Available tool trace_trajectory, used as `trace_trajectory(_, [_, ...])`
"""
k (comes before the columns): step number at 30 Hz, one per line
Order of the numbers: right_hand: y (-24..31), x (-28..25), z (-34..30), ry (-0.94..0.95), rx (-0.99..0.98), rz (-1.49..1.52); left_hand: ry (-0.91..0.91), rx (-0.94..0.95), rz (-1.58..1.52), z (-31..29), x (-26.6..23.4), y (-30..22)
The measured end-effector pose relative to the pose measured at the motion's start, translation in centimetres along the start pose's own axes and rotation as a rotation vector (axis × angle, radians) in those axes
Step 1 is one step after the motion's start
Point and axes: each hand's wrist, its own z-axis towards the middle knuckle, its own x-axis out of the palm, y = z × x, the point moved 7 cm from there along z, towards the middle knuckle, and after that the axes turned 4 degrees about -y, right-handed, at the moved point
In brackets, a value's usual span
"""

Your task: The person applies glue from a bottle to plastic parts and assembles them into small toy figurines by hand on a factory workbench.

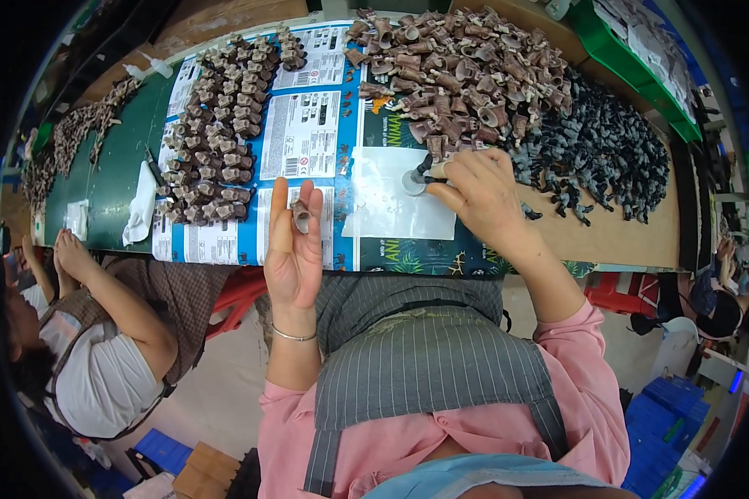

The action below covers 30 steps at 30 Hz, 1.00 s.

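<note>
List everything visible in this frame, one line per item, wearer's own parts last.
brown toy parts: large heap, brown, table far centre-right
grey toy parts: heap, dark grey, table right
sorted brown parts: rows, brown, on printed sheets left
printed sheets: several, blue and white, table centre
clear sheet: one, whitish, under right hand
green bin: one, green, far right
co-worker: one, seated left
left hand: raised, small brown piece at fingertips
right hand: pinching dark part over grey disc

The left hand [293,249] is raised palm up at the tabletop's near edge, fingers upright and pinched together, bracelet on the wrist. The right hand [478,195] reaches farther in, palm down, fingertips curled together.
</note>
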Motion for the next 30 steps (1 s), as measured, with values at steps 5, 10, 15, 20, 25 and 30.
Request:
trace_trajectory(5, [0.3,0.5,0.5,0.05,-0.087,-0.087,-0.004,0.025,0.164,-0.7,-0.3,-0.4])
trace_trajectory(10, [0.9,1.5,0.9,0.13,-0.131,-0.11,-0.147,0.121,0.397,-0.8,-0.2,0.0])
trace_trajectory(15, [0.6,1.4,0.9,0.112,-0.136,-0.086,0.04,0.037,0.594,-0.2,0.2,0.4])
trace_trajectory(20, [0.5,1.6,0.6,0.074,-0.134,-0.077,-0.153,0.068,0.603,0.8,1.7,2.1])
trace_trajectory(25, [0.8,1.6,0.6,0.095,-0.159,-0.064,-0.124,0.02,0.607,1.1,1.8,2.8])
trace_trajectory(30, [0.3,0.3,0.5,-0.007,-0.096,-0.04,-0.073,0.29,1.075,1.0,2.9,2.1])
